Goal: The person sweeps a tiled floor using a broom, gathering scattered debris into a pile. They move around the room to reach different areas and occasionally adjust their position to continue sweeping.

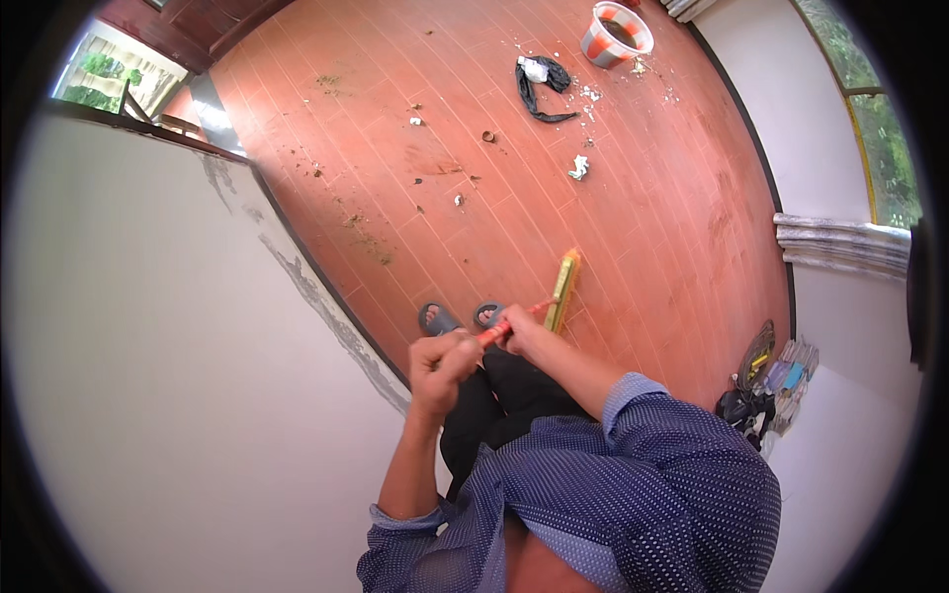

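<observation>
A push broom (563,290) with a yellow-green head and orange bristles rests on the reddish tiled floor (637,222), just beyond my feet and to the right. Its red handle (495,333) runs back towards me. My left hand (447,365) grips the handle near its upper end, and my right hand (519,330) is closed around it lower down, nearer the head. Crumpled white paper (579,167), a small brown ring-shaped object (488,136), a black plastic bag (528,93) and scattered dirt (368,243) lie on the floor ahead.
An orange-and-white bucket (617,35) with dark contents stands at the far right. A white wall (185,311) with peeling paint runs along the left. Bags and bundled items (786,385) lean by the right wall, near a curtain (838,241). A doorway opens at the upper left.
</observation>
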Demonstrator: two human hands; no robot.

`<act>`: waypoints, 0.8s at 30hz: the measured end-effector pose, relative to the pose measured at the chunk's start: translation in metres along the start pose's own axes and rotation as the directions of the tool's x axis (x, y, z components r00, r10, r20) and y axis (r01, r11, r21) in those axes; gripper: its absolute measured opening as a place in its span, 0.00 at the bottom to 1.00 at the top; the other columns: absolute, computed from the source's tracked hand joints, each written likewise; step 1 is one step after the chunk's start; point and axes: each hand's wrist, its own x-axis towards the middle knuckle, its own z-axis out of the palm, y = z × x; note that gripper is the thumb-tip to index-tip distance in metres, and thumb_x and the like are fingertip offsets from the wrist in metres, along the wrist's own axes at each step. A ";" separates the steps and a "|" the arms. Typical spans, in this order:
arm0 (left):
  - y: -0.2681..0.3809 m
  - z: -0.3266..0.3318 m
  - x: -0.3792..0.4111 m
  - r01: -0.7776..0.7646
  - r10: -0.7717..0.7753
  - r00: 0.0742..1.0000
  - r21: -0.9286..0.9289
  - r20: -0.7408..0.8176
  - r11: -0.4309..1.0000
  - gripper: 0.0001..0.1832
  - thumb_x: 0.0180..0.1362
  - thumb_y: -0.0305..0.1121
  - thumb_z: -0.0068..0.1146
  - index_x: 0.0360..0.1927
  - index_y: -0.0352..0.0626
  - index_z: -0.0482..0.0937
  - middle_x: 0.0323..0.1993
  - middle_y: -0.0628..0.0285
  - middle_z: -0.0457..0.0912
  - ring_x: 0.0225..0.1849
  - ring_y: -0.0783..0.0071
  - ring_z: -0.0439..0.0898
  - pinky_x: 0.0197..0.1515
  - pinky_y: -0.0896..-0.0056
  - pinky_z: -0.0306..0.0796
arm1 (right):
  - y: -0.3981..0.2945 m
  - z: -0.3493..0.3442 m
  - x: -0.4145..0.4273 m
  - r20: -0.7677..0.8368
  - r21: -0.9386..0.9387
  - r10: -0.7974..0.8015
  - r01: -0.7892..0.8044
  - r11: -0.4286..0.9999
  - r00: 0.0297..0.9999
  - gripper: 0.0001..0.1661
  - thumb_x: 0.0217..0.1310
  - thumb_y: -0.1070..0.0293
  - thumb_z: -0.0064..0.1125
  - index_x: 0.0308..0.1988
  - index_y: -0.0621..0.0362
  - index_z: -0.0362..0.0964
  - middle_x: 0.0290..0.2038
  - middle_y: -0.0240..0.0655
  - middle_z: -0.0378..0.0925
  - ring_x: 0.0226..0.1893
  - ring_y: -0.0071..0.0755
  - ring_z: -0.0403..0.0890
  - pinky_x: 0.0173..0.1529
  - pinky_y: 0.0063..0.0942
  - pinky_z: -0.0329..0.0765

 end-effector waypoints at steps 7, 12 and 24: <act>0.127 -0.096 0.032 -0.364 0.368 0.930 0.140 -0.002 0.921 0.22 0.65 0.29 0.37 0.13 0.46 0.56 0.09 0.68 0.56 0.14 0.75 0.55 0.26 0.66 0.59 | 0.025 0.240 -0.045 0.270 0.103 -0.069 0.043 0.994 0.960 0.06 0.49 0.77 0.48 0.23 0.56 0.60 0.16 0.35 0.62 0.12 0.34 0.66 0.10 0.28 0.63; 0.178 -0.097 0.070 -0.450 0.421 0.893 0.359 0.159 0.818 0.21 0.64 0.28 0.38 0.13 0.47 0.55 0.10 0.69 0.55 0.16 0.78 0.53 0.26 0.68 0.55 | -0.003 0.338 -0.069 0.455 0.185 -0.104 0.021 0.983 0.884 0.08 0.45 0.78 0.47 0.20 0.56 0.57 0.14 0.35 0.59 0.11 0.36 0.64 0.11 0.34 0.59; 0.168 0.018 0.090 -0.541 0.473 0.839 0.509 0.270 0.669 0.18 0.51 0.31 0.52 0.11 0.38 0.61 0.09 0.62 0.61 0.13 0.69 0.60 0.21 0.69 0.58 | -0.087 0.277 -0.122 0.623 0.209 -0.235 0.131 0.969 0.746 0.14 0.56 0.71 0.56 0.19 0.55 0.63 0.17 0.33 0.67 0.15 0.30 0.69 0.21 0.32 0.70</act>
